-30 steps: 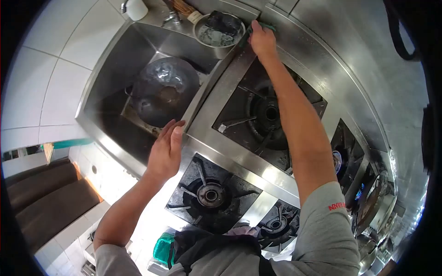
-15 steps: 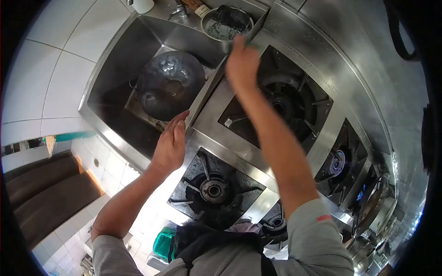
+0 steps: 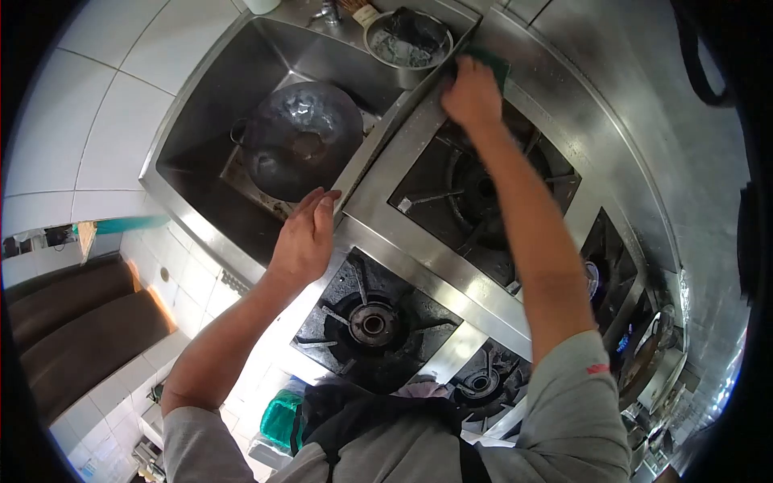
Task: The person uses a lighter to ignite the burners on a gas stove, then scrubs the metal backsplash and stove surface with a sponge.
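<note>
1. The steel stove top (image 3: 419,249) fills most of my view, a long range of sunken burner wells. Its flat borders shine without visible streaks, so I judge much of the wiping is done. The far corner under my right hand is what I am on now, and the dark wells themselves look untouched.
2. To the left sits the sink (image 3: 201,137), with a dark wok (image 3: 299,138) lying in it. The wok looks wet and unscrubbed, though I cannot tell for certain.
3. The big burner (image 3: 483,197) lies just this side of my right hand. Its grate is black and sooty, and the smaller front burner (image 3: 372,324) looks the same. That grime remains, as far as I can see.
4. A round metal bowl (image 3: 409,39) stands on the ledge behind the sink, holding something dark and grey suds. It is just beside the corner I am wiping.
5. My left hand (image 3: 304,237) rests flat, fingers together and extended, on the steel edge between sink and stove. It holds nothing.
6. My right hand (image 3: 471,95) presses down at the far corner of the stove top, curled over the green scouring pad (image 3: 491,63).
7. The pad is flat, deep green, and mostly hidden beneath my fingers. Only its far edge shows, lying against the steel.
</note>
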Tool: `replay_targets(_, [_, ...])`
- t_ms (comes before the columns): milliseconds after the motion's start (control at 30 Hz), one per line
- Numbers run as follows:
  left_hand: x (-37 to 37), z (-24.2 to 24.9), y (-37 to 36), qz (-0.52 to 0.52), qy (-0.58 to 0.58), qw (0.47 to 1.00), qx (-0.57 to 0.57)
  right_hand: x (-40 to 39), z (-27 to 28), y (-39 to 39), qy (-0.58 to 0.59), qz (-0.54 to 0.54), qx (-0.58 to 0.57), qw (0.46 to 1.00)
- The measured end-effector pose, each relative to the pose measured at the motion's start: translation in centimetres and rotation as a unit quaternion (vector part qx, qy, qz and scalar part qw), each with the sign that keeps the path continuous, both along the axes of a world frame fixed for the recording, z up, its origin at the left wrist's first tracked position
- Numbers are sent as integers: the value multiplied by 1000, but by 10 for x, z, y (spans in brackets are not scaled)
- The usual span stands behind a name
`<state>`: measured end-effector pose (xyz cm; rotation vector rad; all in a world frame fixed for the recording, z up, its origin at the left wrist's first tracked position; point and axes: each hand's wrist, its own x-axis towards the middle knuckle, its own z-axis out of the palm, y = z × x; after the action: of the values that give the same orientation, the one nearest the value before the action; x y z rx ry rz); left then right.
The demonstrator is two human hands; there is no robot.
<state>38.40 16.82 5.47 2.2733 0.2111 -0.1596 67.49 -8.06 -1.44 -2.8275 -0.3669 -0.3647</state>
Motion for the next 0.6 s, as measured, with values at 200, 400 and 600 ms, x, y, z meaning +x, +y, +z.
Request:
replay_targets(200, [-5,-5,2,-26,-31,998,47,-174,-2,55,-22,113,-41,992])
replay_targets(400, [-7,0,-1,-2,-27,997,79,-223,56,40,165,153,-42,973])
replay_targets(600, [-4,-18,2,10,-25,984,174,-236,24,72,33,70,-38,996])
